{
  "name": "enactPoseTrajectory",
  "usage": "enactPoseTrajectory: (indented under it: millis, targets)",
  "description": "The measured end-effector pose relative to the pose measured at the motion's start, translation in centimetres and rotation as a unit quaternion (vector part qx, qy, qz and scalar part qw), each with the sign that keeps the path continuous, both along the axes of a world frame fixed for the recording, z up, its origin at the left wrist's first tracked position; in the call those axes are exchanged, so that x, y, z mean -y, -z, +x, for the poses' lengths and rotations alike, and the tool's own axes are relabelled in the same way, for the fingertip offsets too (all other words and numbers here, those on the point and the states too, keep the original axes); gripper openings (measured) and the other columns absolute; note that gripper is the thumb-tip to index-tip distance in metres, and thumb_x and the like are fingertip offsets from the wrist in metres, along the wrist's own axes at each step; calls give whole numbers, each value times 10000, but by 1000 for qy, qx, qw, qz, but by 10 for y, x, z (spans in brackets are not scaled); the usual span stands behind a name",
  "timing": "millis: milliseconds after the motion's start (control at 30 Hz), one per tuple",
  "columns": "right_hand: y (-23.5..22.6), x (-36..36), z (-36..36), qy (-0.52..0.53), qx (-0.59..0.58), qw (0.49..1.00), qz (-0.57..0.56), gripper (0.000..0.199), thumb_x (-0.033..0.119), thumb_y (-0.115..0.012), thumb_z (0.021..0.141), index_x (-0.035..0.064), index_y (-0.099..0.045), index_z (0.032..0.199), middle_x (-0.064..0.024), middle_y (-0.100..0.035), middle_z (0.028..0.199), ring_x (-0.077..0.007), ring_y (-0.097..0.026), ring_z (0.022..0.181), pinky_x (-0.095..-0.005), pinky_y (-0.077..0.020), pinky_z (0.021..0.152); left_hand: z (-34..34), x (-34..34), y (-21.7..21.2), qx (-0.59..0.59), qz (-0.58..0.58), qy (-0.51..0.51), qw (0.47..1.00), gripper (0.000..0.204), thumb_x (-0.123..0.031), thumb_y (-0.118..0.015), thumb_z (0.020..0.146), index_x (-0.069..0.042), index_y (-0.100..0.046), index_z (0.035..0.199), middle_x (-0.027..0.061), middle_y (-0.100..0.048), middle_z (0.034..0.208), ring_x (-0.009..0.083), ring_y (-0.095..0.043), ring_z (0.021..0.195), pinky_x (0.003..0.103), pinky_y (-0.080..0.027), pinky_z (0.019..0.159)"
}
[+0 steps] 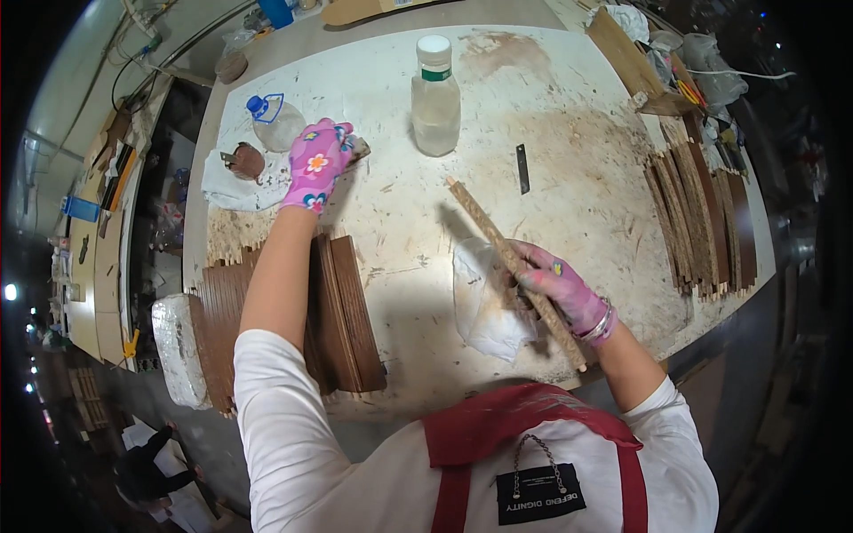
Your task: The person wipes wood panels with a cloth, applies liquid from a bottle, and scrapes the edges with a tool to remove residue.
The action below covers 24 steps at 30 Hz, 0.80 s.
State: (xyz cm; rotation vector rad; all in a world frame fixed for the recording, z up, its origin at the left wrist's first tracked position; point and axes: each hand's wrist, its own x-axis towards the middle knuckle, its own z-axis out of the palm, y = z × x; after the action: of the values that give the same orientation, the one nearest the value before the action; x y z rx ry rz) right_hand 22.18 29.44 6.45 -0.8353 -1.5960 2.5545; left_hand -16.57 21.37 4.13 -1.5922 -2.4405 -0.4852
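Left of the tall bottle [435,93], my left hand [316,165] presses flat, fingers spread, on a strip end. A stack of brown strips [342,311] waits below. My right hand [560,289] pinches one long strip [511,259]; a done-looking pile [697,218] lies right.

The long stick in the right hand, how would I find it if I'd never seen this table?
Start at the big pale worktable and find the person's right hand in a pink glove near the table's front edge. The long stick runs slantwise through that hand, beside a crumpled white cloth. Unlike the flat strips stacked at the table's sides, it is single, narrow, speckled brown, and lifted off the table.
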Motion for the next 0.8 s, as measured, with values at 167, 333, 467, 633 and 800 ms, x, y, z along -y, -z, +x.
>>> enactPoseTrajectory:
  millis: [167,333,467,633,800]
  targets:
    - [9,2,-3,35,24,975,218,752,283,-668,869,-63,-308,1431,-197,-383,1455,-240,-343,1362,-331,-244,1128,-7,-29,17,-68,-207,4,976,379,-414,-652,804,-115,-688,1035,135,-646,968,327,-628,902,422,-504,764]
    - [16,0,-5,29,22,984,177,706,232,-650,876,-61,-318,1425,-167,-434,1402,-217,-418,1282,-317,-311,1079,-15,-38,25,-75,-228,-2,971,305,-366,-648,800,-111,-690,961,135,-647,954,322,-632,898,432,-509,741]
    - [14,5,-12,37,57,992,106,671,193,-634,880,-45,-326,1427,-108,-504,1288,-153,-532,1059,-285,-447,905,-19,-43,32,-85,-230,-38,969,290,-360,-655,780,-115,-701,929,129,-652,945,308,-639,896,421,-513,759]
    - [15,10,-15,39,34,997,48,695,239,-650,894,-80,-318,1415,-170,-480,1349,-200,-475,1221,-297,-353,1047,-30,-27,23,44,-30,1,999,364,-346,-682,799,-103,-653,1069,128,-653,989,290,-640,918,396,-518,785]
    - [14,10,-28,66,-7,994,92,698,262,-660,891,-88,-335,1400,-166,-510,1302,-190,-489,1184,-294,-378,1023,24,5,-26,728,176,-15,663,302,-207,-625,920,-41,-604,1171,9,-635,933,92,-615,777,218,-506,639]
